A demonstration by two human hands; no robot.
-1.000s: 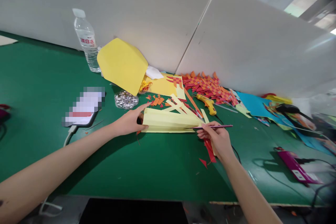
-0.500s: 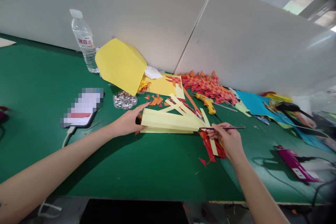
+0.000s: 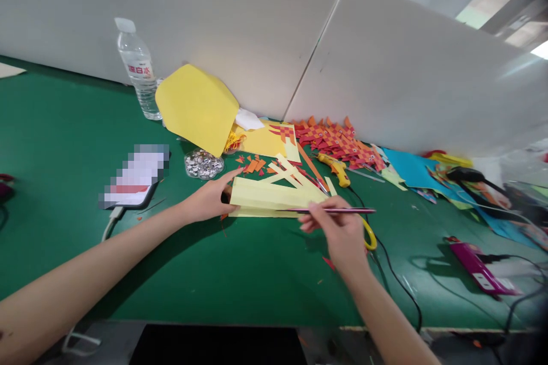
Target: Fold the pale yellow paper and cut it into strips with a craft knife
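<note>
A folded sheet of pale yellow paper (image 3: 265,195) lies in front of me, its upper layer lifted a little off the lower one. My left hand (image 3: 209,199) grips its left end, thumb at the near edge and fingers at the far edge. In my right hand (image 3: 336,225) is a slim, dark pink pen-like tool (image 3: 346,211); its thin tip points left over the paper's near edge. Pale yellow strips (image 3: 286,172) lie just beyond the sheet. Yellow-handled scissors (image 3: 370,235) show partly from behind my right hand.
Beyond are a yellow glue gun (image 3: 336,170), orange paper scraps (image 3: 256,164), a tray of shiny gems (image 3: 204,163) and a pile of red-orange woven paper fish (image 3: 336,140). A phone (image 3: 139,177) and water bottle (image 3: 139,71) stand left, a purple power strip (image 3: 477,267) right.
My right hand has moved left with the tool, from the paper's right end to along its near edge. The left hand has stayed in place.
</note>
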